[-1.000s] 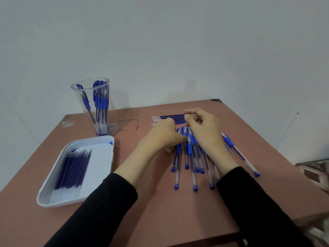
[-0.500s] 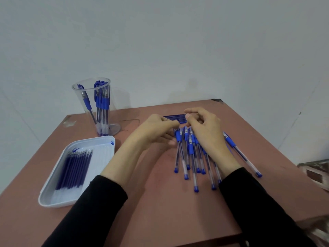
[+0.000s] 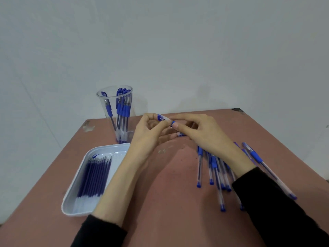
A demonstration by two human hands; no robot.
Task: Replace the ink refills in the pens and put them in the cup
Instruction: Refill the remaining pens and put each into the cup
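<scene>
Both hands hold one clear pen with blue parts (image 3: 164, 118) above the table's far middle. My left hand (image 3: 149, 132) pinches its clear barrel end, and my right hand (image 3: 201, 132) pinches the blue part at its other end. A clear plastic cup (image 3: 106, 111) with several blue pens stands at the back left. Several more blue pens (image 3: 213, 166) lie fanned out on the table under my right forearm. A white tray (image 3: 122, 148) at the left holds several dark blue refills (image 3: 94, 177). A little of the refill bundle (image 3: 180, 134) shows between my hands.
The reddish-brown table (image 3: 169, 202) ends at a chipped far right corner (image 3: 237, 110) against a plain white wall. The right edge runs close past the outermost pen. Black sleeves cover both forearms near the front edge.
Both hands rose off the pen pile and shifted left, lifting one pen between them. The head view tilted, so the cup and tray sit nearer the centre.
</scene>
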